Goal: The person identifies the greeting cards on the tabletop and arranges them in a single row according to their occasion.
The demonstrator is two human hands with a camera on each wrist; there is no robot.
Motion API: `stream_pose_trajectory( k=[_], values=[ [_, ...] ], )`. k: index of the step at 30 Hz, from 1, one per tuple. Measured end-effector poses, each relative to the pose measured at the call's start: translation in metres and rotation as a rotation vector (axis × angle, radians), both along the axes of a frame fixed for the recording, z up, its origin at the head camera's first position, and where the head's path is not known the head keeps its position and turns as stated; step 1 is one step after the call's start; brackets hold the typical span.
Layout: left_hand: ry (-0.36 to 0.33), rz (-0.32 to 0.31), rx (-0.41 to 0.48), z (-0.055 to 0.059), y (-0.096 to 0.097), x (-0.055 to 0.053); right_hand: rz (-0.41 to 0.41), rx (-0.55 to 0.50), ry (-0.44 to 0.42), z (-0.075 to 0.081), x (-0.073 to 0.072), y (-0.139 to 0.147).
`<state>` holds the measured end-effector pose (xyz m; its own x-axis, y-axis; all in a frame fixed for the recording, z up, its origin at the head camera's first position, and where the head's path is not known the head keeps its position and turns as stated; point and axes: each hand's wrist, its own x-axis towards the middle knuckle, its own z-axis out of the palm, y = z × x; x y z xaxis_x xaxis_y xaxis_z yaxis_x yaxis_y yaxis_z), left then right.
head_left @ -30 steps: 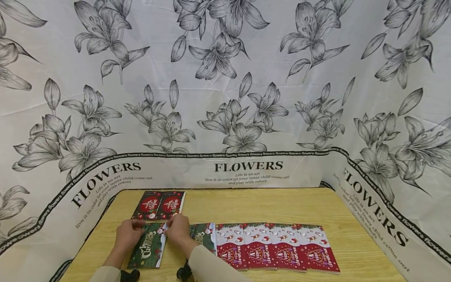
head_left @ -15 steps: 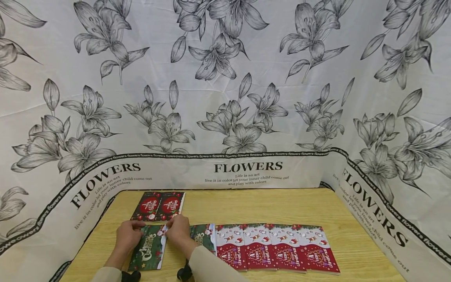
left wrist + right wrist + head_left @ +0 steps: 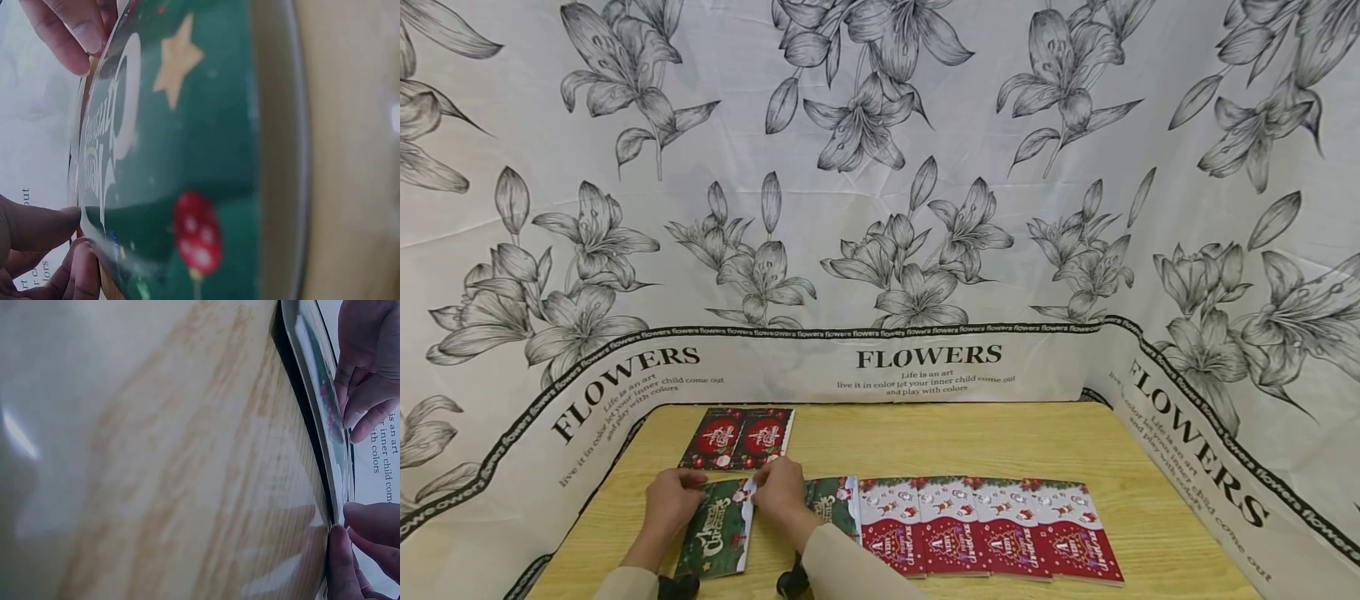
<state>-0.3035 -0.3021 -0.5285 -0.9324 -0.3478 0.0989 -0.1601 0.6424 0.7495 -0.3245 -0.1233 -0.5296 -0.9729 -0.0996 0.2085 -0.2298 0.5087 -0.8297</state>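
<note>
A green "Merry Christmas" booklet (image 3: 717, 529) lies in front of me at the left of the table. My left hand (image 3: 672, 502) pinches its far left corner between thumb and fingers. At the far right corner, my right hand (image 3: 784, 497) pinches the edge with thumb and forefinger. The left wrist view shows the green cover (image 3: 187, 150) large, with the left hand's fingers (image 3: 44, 228) at one corner. In the right wrist view the booklet's edge (image 3: 315, 406) shows in layers. A second green booklet (image 3: 835, 504) is partly hidden by my right forearm.
Several red and white Christmas booklets (image 3: 1009, 527) lie in an overlapping row to the right. Two black and red booklets (image 3: 767, 433) lie side by side behind my hands. A white flower-printed cloth (image 3: 925, 367) walls in the wooden table (image 3: 970, 437) at the back and sides.
The green booklet between my hands has shifted very slightly to the right and toward me. Both hands keep their hold, almost still. The other booklets have not moved.
</note>
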Motion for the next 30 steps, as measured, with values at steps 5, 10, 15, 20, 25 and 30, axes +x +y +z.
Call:
stream_pose_trajectory(
  k=[5,10,15,20,25,30],
  values=[
    [0.001,0.009,-0.016,0.0007,0.0015,0.0011,-0.004,0.003,-0.008,0.0017,0.0009,0.0004],
    [-0.008,0.015,-0.002,0.0003,0.005,-0.0013,0.004,0.007,-0.024,0.0021,0.0002,0.0003],
    [-0.017,0.031,0.018,-0.0003,0.0056,-0.0046,0.006,0.016,-0.033,0.0023,-0.0004,0.0004],
    [-0.018,0.034,0.035,-0.001,0.0029,-0.0055,0.0,0.019,-0.008,0.0026,0.0008,0.001],
    [-0.008,0.031,0.038,0.0011,0.0035,-0.0051,-0.004,0.01,-0.001,0.0013,0.0004,0.0011],
    [0.023,0.034,0.048,-0.0016,0.0027,-0.0056,0.007,-0.013,-0.022,0.0006,0.0002,0.0019]
  ],
)
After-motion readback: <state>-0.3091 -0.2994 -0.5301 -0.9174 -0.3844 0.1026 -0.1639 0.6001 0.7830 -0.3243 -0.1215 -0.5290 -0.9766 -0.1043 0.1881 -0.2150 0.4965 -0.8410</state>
